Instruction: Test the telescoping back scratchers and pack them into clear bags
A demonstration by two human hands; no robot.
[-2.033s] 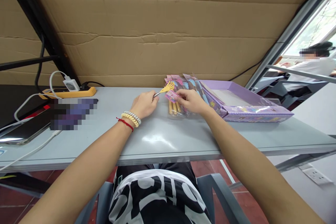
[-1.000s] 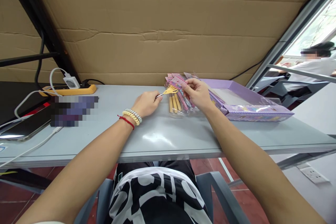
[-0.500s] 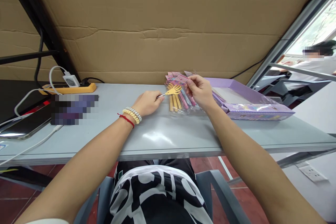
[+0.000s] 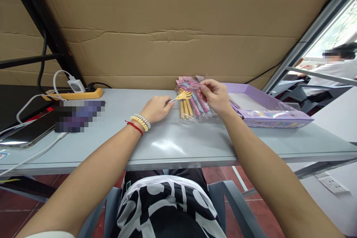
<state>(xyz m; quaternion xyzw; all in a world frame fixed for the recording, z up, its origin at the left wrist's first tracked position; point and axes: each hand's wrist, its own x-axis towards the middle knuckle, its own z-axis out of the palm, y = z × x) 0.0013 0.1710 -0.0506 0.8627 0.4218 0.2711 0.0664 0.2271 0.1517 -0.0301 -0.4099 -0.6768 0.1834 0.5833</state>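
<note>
My left hand [image 4: 158, 109] is closed on a back scratcher [image 4: 184, 95] with a yellow, hand-shaped head on a thin metal rod; its handle is hidden in my fist. Between the thumb and fingers of my right hand [image 4: 214, 95] is a small pink card [image 4: 193, 86], tilted just above the yellow head. Whether card and scratcher touch, I cannot tell. Below and behind them lie several clear-bagged back scratchers [image 4: 195, 108] with yellow, pink and blue handles and pink header cards, partly covered by my right hand.
A purple box [image 4: 276, 121] lies open to the right of the bags. On the left are a yellow power strip [image 4: 95, 93], a white charger [image 4: 76, 84], cables and a dark phone [image 4: 30, 132]. Cardboard [image 4: 173, 15] stands behind the grey table [image 4: 167, 152]. Another person sits far right.
My right hand has moved right and slightly up with the pink card, uncovering more bagged handles. The yellow head has dropped lower and shifted slightly right, with my left hand still around the scratcher.
</note>
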